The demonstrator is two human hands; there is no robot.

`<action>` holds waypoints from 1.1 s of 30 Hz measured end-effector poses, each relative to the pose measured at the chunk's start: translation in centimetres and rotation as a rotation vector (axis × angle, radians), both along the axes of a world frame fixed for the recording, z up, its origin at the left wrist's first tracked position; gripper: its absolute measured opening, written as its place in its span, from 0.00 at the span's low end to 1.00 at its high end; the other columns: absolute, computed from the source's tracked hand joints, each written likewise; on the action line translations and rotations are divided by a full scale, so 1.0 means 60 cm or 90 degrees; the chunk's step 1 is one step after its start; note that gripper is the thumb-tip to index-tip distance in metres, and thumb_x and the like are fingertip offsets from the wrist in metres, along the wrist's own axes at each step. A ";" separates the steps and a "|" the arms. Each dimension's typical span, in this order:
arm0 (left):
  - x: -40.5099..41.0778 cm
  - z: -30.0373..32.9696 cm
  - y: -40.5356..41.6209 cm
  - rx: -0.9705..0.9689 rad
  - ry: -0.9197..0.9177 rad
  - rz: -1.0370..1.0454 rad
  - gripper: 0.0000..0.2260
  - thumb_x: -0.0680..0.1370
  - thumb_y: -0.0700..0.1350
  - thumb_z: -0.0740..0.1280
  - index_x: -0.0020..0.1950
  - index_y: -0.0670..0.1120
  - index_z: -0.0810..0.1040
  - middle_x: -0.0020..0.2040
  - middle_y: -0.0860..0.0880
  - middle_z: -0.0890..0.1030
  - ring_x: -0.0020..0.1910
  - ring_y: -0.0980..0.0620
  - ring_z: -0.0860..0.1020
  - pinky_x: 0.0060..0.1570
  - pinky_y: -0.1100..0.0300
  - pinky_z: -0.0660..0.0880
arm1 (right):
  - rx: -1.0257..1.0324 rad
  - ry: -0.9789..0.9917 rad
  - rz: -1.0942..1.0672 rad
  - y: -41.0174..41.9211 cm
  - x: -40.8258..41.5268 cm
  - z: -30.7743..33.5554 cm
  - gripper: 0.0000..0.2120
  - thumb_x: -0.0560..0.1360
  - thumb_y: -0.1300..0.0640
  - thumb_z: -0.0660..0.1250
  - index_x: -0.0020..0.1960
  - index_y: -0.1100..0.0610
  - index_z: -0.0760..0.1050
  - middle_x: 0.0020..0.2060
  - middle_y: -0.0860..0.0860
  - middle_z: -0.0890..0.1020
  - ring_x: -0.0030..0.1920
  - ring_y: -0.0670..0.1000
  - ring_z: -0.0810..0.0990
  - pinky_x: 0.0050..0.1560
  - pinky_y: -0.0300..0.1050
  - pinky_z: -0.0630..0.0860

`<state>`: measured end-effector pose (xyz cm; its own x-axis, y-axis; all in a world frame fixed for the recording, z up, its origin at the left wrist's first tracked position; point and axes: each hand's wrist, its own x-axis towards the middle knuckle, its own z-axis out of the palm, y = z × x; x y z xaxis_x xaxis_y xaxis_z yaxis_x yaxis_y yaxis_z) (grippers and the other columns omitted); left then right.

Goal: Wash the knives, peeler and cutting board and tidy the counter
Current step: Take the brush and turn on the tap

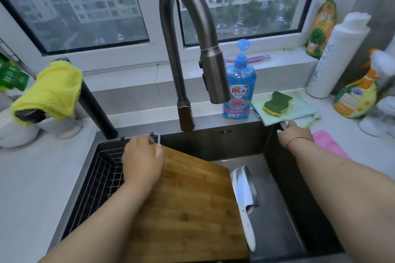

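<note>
From where I was watching, the sink [277, 177] sat dead centre in the worktop [32, 177], with the tap [188, 49] behind it. The cutting board [188, 198] lay tilted across the sink's left half, over a wire basket [100, 173] at the far left. A knife [244, 196] lay in the basin just right of the board. The soap bottle [239, 89] stood behind the sink, right of the tap, and further right a sponge [277, 103] sat on a folded cloth [295, 111]. Spray bottles [354, 94] stood at the far right.
</note>
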<state>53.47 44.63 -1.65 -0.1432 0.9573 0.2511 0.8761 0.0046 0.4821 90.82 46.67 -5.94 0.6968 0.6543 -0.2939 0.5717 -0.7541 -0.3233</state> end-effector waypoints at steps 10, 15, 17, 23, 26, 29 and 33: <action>0.112 0.051 0.100 -0.110 -0.170 -0.121 0.19 0.81 0.46 0.62 0.72 0.51 0.67 0.65 0.46 0.76 0.63 0.45 0.75 0.62 0.48 0.75 | 0.507 -0.152 -0.073 -0.071 -0.094 0.107 0.10 0.77 0.56 0.61 0.54 0.60 0.68 0.45 0.63 0.78 0.46 0.64 0.76 0.39 0.45 0.64; 0.120 0.056 0.118 -0.076 -0.105 -0.087 0.13 0.82 0.46 0.60 0.65 0.46 0.77 0.58 0.46 0.80 0.57 0.46 0.77 0.52 0.59 0.72 | 0.596 0.281 -0.084 -0.122 -0.173 0.126 0.05 0.77 0.58 0.62 0.49 0.59 0.74 0.35 0.50 0.76 0.32 0.47 0.75 0.32 0.31 0.70; 0.121 0.059 0.120 -0.060 -0.101 -0.085 0.12 0.82 0.46 0.60 0.60 0.45 0.79 0.53 0.46 0.82 0.52 0.48 0.78 0.48 0.60 0.72 | 0.607 0.536 -0.147 -0.137 -0.183 0.118 0.03 0.77 0.60 0.62 0.48 0.57 0.75 0.35 0.54 0.79 0.30 0.50 0.79 0.29 0.40 0.77; 0.123 0.061 0.119 -0.069 -0.100 -0.072 0.10 0.81 0.47 0.62 0.53 0.45 0.81 0.43 0.50 0.78 0.42 0.52 0.75 0.41 0.62 0.67 | 0.617 0.705 -0.134 -0.163 -0.199 0.103 0.07 0.71 0.61 0.72 0.41 0.56 0.74 0.31 0.52 0.77 0.28 0.47 0.75 0.28 0.38 0.74; 0.123 0.061 0.121 -0.078 -0.086 -0.074 0.10 0.81 0.48 0.63 0.54 0.45 0.81 0.43 0.49 0.78 0.44 0.50 0.76 0.42 0.61 0.68 | 0.609 0.673 -0.101 -0.170 -0.198 0.101 0.06 0.71 0.64 0.72 0.40 0.56 0.77 0.28 0.51 0.76 0.28 0.47 0.71 0.29 0.40 0.70; 0.123 0.059 0.125 -0.083 -0.087 -0.067 0.10 0.81 0.48 0.63 0.55 0.45 0.81 0.45 0.48 0.79 0.46 0.49 0.77 0.44 0.60 0.70 | 0.620 0.692 -0.134 -0.174 -0.199 0.100 0.05 0.72 0.67 0.68 0.44 0.59 0.80 0.28 0.51 0.77 0.26 0.46 0.71 0.29 0.39 0.70; 0.123 0.055 0.121 -0.082 -0.102 -0.061 0.10 0.81 0.48 0.63 0.55 0.45 0.81 0.48 0.46 0.82 0.46 0.49 0.77 0.45 0.60 0.72 | 0.617 0.714 -0.143 -0.179 -0.198 0.108 0.05 0.75 0.66 0.66 0.45 0.61 0.80 0.28 0.52 0.80 0.28 0.47 0.77 0.29 0.37 0.75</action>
<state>60.85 51.92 1.65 -0.0783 0.9911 0.1074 0.7875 -0.0046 0.6163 78.91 35.95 0.53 0.5192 0.8154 -0.2561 -0.4002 -0.0328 -0.9158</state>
